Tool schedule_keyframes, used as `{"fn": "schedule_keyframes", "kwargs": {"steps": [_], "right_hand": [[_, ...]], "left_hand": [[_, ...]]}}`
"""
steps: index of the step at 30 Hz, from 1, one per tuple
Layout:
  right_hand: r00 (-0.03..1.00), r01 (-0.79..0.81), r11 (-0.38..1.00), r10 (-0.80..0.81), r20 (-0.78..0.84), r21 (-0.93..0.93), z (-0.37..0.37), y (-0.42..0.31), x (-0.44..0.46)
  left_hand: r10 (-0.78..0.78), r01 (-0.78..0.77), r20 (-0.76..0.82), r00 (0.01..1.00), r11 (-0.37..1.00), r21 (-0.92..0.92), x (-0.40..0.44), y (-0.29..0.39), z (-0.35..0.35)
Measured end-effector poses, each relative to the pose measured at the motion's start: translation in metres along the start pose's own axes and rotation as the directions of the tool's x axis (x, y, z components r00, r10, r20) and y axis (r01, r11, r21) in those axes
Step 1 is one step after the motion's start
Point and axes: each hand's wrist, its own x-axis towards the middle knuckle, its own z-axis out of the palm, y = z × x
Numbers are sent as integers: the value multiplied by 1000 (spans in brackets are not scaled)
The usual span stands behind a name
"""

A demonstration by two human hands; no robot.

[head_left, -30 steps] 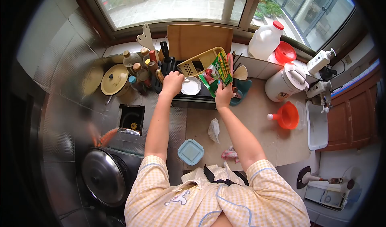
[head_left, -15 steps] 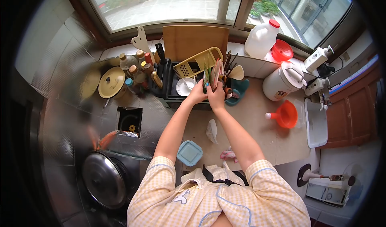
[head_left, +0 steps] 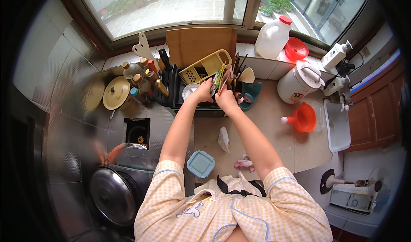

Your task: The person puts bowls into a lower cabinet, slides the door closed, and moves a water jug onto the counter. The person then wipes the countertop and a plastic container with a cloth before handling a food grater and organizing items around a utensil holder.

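Note:
Several seasoning packets (head_left: 221,78), green and pinkish, stand on edge between my two hands, over the right part of the black rack (head_left: 173,85). My left hand (head_left: 203,91) is closed on their left side, beside a small white dish (head_left: 189,90). From the right, my right hand (head_left: 225,100) grips the lower edge of the packets. A yellow grater (head_left: 206,66) leans in the rack just behind them. The fingertips of both hands are partly hidden by the packets.
Bottles (head_left: 143,83) and a yellow lidded pot (head_left: 117,93) stand left. Right are a teal holder (head_left: 251,94), red ladle (head_left: 303,117) and white kettle (head_left: 299,82). Nearer me lie a blue-lidded box (head_left: 201,164) and white packet (head_left: 223,140).
My left hand has come right from the dish to the packets. The packets, first facing me in my right hand, have turned on edge between both hands. The view has shifted slightly.

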Motion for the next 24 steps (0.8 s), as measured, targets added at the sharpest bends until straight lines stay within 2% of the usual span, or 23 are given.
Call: {"fn": "schedule_keyframes", "kwargs": {"steps": [1,3,4,5,8,9,10,13,14,15,17,18,19,20,22,23,24], "right_hand": [[1000,-7,1000,7,12,-6,5,6,6],[999,40,999,-39,12,-23,15,18,15],[997,-3,994,-5,79,105,19,20,17],[989,-53,972,20,147,228,22,23,18],[984,-37,986,7,180,163,21,27,17],[978,-52,988,20,207,149,20,28,14],[991,54,996,-63,118,72,8,17,0],[990,73,993,-84,117,95,-2,8,-22],[992,120,987,-123,19,107,1,11,-29],[992,121,987,-124,22,107,-1,11,-39],[956,283,891,-233,-176,356,-6,11,-63],[944,314,857,-238,-227,409,-5,18,-76],[965,260,858,-210,-160,443,-7,29,-89],[979,205,856,-184,-91,474,-10,42,-103],[963,268,916,-256,-81,298,4,88,-128],[974,222,950,-225,-9,220,10,110,-142],[981,179,974,-188,55,136,16,128,-156]], "left_hand": [[-3,3,4,1000,1000,3,-1,9,-6],[-105,118,94,990,984,-135,-3,25,-15],[-139,149,82,987,981,-126,-4,27,-13],[-169,169,0,986,982,-83,1,11,4],[-205,201,-58,977,978,-59,-1,4,18],[-195,176,-97,976,969,-175,-7,8,15],[-189,143,-140,972,947,-289,-11,9,15],[-206,159,-105,973,926,-343,-20,2,20],[-167,118,-148,975,949,-294,-22,-1,23],[-169,120,-149,974,948,-295,-24,2,23],[-113,21,-395,912,973,-229,-32,12,20],[-85,-16,-521,850,982,-187,-39,16,19],[-89,-12,-524,847,982,-186,-46,17,18],[-101,80,-538,837,995,-63,-52,17,16],[-141,242,-535,833,963,122,-62,13,13],[-145,248,-541,829,961,123,-65,14,11],[-202,328,-517,832,930,165,-68,17,6]]}}
